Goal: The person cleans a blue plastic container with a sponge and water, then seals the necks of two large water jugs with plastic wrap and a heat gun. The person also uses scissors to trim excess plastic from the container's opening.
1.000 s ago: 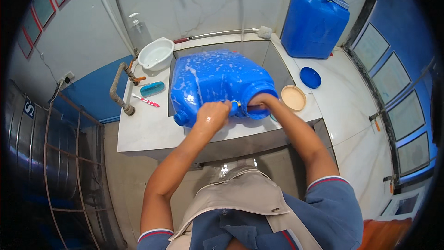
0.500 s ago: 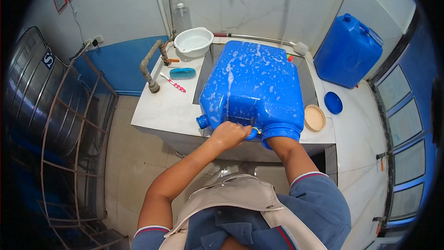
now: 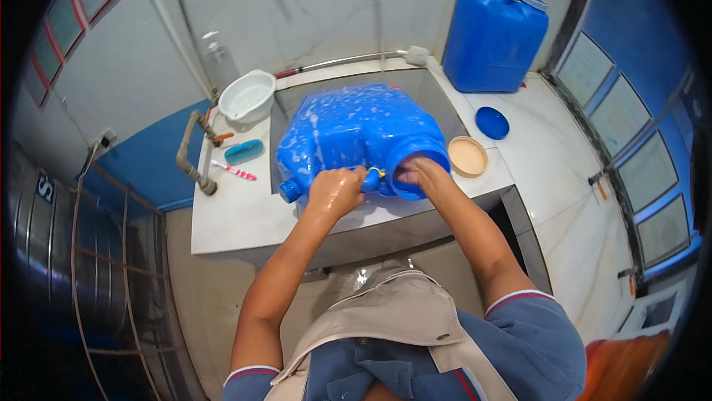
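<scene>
A large blue plastic jerry can (image 3: 345, 123), streaked with white suds, lies on its side over the sink, its wide mouth toward me. My left hand (image 3: 337, 192), wet, is closed around its handle (image 3: 372, 180), where a small yellow piece shows. Into the wide round mouth reaches my right hand (image 3: 417, 169); its fingers are inside the rim and mostly hidden, so what they hold cannot be made out. A small blue cap (image 3: 290, 191) sits on the can's left corner. Right of the mouth, a round tan lid (image 3: 468, 157) lies on the counter.
A blue lid (image 3: 492, 123) and an upright blue jerry can (image 3: 495, 37) stand farther right. On the left are a white basin (image 3: 247, 97), a teal brush (image 3: 244, 151), a pink-and-white toothbrush (image 3: 236, 171), a tap pipe (image 3: 185, 152) and a pump bottle (image 3: 219, 60). A long-handled brush (image 3: 348, 60) lies behind.
My right hand has drawn back from deep inside the can to its mouth. The can's mouth is tilted up more toward me. My left hand keeps the handle. The view has shifted.
</scene>
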Demonstrator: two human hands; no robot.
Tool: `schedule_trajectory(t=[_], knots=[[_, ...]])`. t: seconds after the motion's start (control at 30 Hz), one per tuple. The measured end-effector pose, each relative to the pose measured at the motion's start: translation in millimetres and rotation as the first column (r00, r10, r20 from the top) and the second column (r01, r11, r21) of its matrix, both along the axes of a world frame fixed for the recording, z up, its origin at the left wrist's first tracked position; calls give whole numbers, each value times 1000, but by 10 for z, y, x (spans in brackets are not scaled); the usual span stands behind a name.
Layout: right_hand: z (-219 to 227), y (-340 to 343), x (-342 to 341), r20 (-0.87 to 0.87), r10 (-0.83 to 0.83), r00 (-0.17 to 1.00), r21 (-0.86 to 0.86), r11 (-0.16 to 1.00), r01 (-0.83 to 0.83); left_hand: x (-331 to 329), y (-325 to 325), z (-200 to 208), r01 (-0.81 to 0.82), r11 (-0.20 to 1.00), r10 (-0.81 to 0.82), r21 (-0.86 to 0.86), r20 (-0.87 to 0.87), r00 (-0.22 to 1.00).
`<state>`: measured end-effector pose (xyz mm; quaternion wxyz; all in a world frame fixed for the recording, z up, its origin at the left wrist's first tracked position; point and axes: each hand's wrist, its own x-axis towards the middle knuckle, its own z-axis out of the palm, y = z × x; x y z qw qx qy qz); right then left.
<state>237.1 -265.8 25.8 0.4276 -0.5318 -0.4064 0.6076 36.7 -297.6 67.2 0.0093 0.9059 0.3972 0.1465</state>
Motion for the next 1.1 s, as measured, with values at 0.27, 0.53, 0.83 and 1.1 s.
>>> schedule_trajectory(t=[0.27,0.53,0.83,1.1], knots=[[939,-325,334,515,-604,608,746,666,30,73,654,130,-201,977,197,71,59,979],[704,994,731,347,-188,919,603,795,-65,-10,1006,259,-324,946,321,-30,238,917],[290,2058,876,199,-59,978,665,741,-90,-21,1175,420,-353,813,573,-463,528,627],[-454,2829,1256,415,-358,836,558,826,77,371,1022,841,-163,597,784,-786,528,325]])
